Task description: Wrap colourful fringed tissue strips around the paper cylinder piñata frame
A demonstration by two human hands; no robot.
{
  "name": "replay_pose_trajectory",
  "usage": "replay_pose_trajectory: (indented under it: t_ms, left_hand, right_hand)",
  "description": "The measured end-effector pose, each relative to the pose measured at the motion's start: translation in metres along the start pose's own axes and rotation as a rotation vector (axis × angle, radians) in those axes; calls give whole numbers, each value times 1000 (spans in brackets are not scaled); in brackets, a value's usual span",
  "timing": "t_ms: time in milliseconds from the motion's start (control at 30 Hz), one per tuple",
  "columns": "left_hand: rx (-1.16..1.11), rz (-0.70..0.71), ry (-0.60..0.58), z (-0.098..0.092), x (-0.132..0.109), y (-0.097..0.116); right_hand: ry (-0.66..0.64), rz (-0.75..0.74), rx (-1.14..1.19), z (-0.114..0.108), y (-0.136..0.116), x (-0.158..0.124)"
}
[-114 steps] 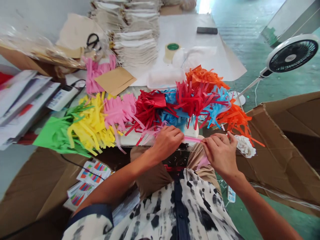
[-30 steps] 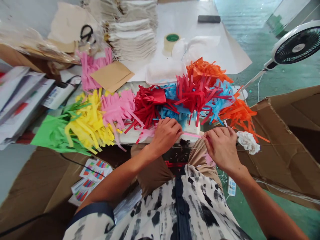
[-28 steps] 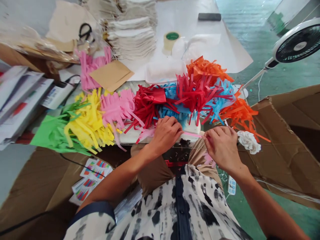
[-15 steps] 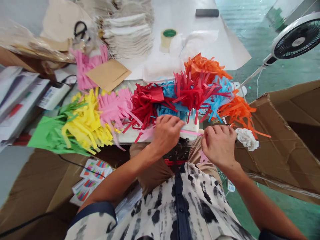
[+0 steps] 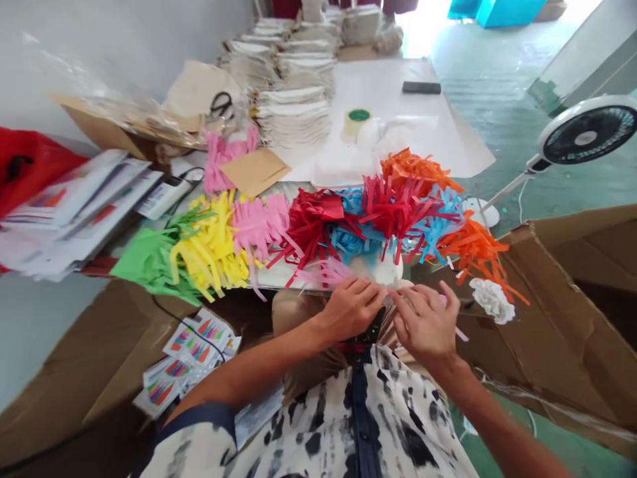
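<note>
A pink fringed paper tassel [image 5: 326, 272] runs through both hands at the front edge of the table. Its fringe lies to the left, and a few pink strips stick out past the right hand. My left hand [image 5: 352, 307] is closed on the narrow middle of it. My right hand [image 5: 426, 320] pinches the narrow part close beside the left, its outer fingers lifted. Just beyond lie fringed tassels in dark red [image 5: 318, 222], blue [image 5: 355, 242], bright red [image 5: 395, 209], orange [image 5: 472, 242], pink [image 5: 261, 222], yellow [image 5: 212, 249] and green [image 5: 154, 262].
Stacks of pale bundles [image 5: 293, 116], a tape roll [image 5: 357, 123] and black-handled scissors [image 5: 221, 105] stand at the back. A fan [image 5: 584, 136] rises at right above an open cardboard box [image 5: 562, 285]. A white paper flower [image 5: 492, 300] sits near the right hand. Printed packets [image 5: 74, 212] are at left.
The hands have come closer together and lower, toward my lap, with the pink tassel between them. The right hand's outer fingers have lifted. The view has tilted up.
</note>
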State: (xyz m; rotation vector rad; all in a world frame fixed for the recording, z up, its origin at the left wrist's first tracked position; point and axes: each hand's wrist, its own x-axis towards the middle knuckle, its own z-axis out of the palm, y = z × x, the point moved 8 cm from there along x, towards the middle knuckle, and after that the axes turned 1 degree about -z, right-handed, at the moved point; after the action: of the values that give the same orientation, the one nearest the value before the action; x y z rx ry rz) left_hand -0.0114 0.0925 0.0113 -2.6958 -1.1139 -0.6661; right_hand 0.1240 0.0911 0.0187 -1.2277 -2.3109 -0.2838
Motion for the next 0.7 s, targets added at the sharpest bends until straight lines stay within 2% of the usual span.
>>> replay_pose_trajectory:
  t_ms: [200,333,433,567,633,700]
  left_hand:
    - [17,19,77,-3,-13,4]
    - [-141,-94,76,-8,-12,0]
    - [-498,-349,57,-11,-6,-19]
    - [-1217,-782,-74,-1,-1,-46]
    - [-1530,-878,-189,0,4,-46]
    - [-1767,-945,-236,-3,10,-46]
  right_hand:
    - [40,-52,12,1,-10,-4]
    - [74,-134,36,-9,-10,-1]
    - [112,-166,24,-25,-7,10]
    - [230,-232,-28,-52,-6,36]
    - [313,-246,-42,-64,-6,49]
    - [387,-230,-32,-73,-5,61]
